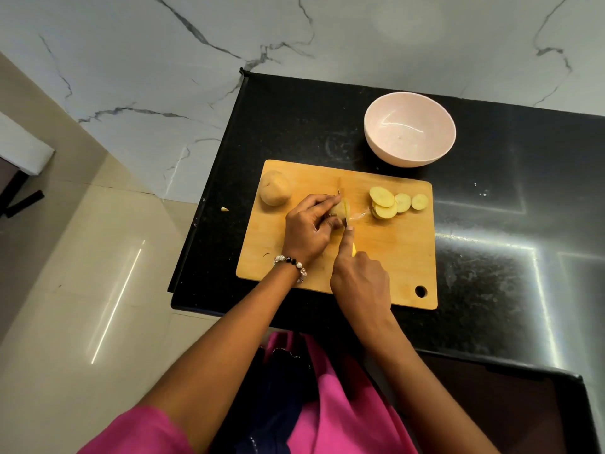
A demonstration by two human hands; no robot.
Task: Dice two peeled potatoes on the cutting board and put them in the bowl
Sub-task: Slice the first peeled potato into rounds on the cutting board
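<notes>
Left hand (309, 229), head view: curled round the half-cut potato (339, 211) and steadying it on the cutting board (393, 257), while the right hand (360, 280), just beside it, grips the yellow-handled knife (345, 217) with forefinger laid along the spine, blade set into the potato. Slicing is judged the step in hand: slices (389, 203) lie beyond the right hand, a whole potato (275, 192) beyond the left, the bowl (410, 128) farther off, unfilled; further slices, then crosswise cuts, are called for. No writing or brand is seen.
</notes>
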